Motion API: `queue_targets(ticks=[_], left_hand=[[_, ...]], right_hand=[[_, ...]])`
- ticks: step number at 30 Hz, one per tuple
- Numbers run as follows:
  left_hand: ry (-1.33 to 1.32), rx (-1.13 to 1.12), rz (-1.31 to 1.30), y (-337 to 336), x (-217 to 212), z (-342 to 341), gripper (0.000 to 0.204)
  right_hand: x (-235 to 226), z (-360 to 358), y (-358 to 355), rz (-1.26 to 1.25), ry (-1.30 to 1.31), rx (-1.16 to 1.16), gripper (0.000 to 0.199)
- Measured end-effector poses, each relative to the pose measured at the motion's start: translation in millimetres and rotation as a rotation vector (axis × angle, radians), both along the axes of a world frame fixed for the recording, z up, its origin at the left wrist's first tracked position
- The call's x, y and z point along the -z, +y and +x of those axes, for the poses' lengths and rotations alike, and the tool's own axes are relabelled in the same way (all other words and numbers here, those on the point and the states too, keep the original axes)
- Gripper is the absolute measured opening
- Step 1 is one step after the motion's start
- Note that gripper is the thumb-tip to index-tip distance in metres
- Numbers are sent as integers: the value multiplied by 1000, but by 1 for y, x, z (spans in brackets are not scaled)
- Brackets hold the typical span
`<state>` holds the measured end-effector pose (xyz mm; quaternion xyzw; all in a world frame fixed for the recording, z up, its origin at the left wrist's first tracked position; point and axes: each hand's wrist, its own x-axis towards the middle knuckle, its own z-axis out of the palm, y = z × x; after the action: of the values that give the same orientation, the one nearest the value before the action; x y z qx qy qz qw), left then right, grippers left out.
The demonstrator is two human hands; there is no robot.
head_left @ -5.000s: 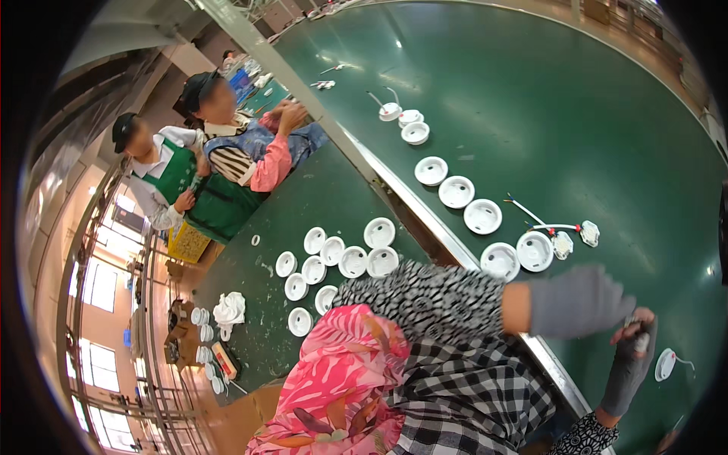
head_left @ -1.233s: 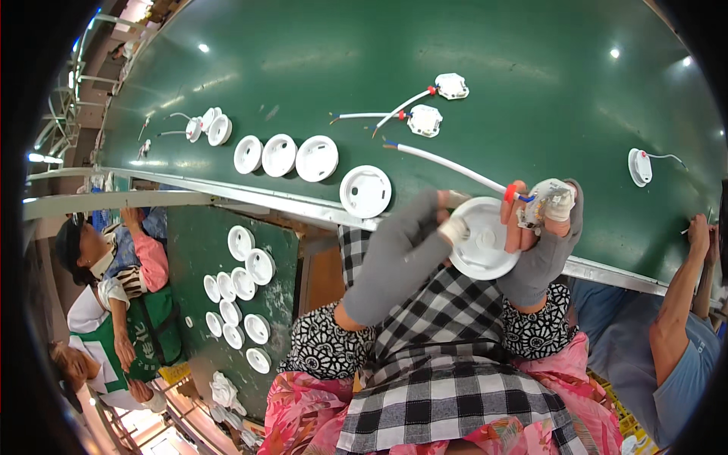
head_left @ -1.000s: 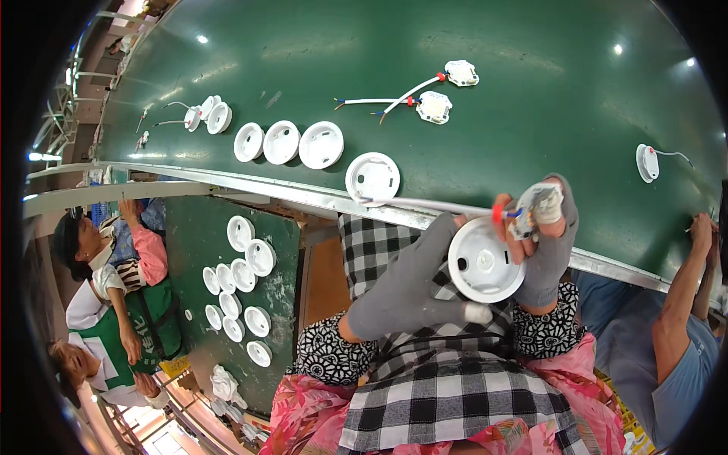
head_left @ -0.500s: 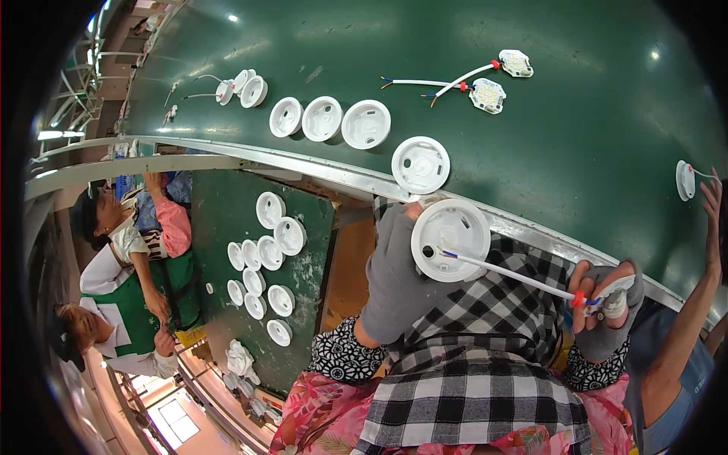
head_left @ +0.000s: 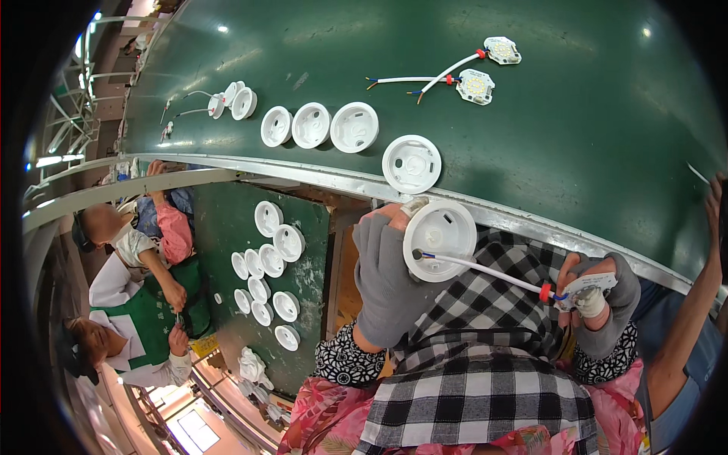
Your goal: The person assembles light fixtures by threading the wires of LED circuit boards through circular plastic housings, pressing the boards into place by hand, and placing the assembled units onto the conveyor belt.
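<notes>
My left hand (head_left: 388, 262), in a grey fingerless glove with a taped finger, grips a white round lamp housing (head_left: 459, 246) by its rim, its hollow side facing up. In my gloved right hand (head_left: 613, 307) an LED board (head_left: 590, 285) is pinched between thumb and fingers. From that board a white cable (head_left: 504, 275) with a red collar runs left to the housing. Its far tip sits at a round hole near the housing's left edge; I cannot tell how deep it goes. Another white housing (head_left: 412, 164) rests on the green bench just beyond my left hand.
Three white housings (head_left: 311, 125) line up farther left, with wired pieces (head_left: 227, 100) beyond. Two LED boards (head_left: 476, 87) with crossed cables lie at the back. A metal edge (head_left: 523, 227) borders the bench. Another person's hand (head_left: 714, 201) reaches in at right; co-workers sit left.
The cable's tip has come to the housing's round hole. My right hand has turned, showing more of the board. At far right, the housing near the other person's hand has left view.
</notes>
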<state>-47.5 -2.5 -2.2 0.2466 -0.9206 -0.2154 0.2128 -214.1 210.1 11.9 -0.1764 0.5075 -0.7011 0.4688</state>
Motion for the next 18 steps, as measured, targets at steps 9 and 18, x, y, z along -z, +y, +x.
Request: queue_targets(ticks=[9,18], left_hand=[[-29,-25,58,4,-3,-1,74],[-110,107,-175,9,-12,-4,74]], right_hand=[[-23,2,-15,181,40,-16,19],[-25,-7,-48,230,499,-307,15]])
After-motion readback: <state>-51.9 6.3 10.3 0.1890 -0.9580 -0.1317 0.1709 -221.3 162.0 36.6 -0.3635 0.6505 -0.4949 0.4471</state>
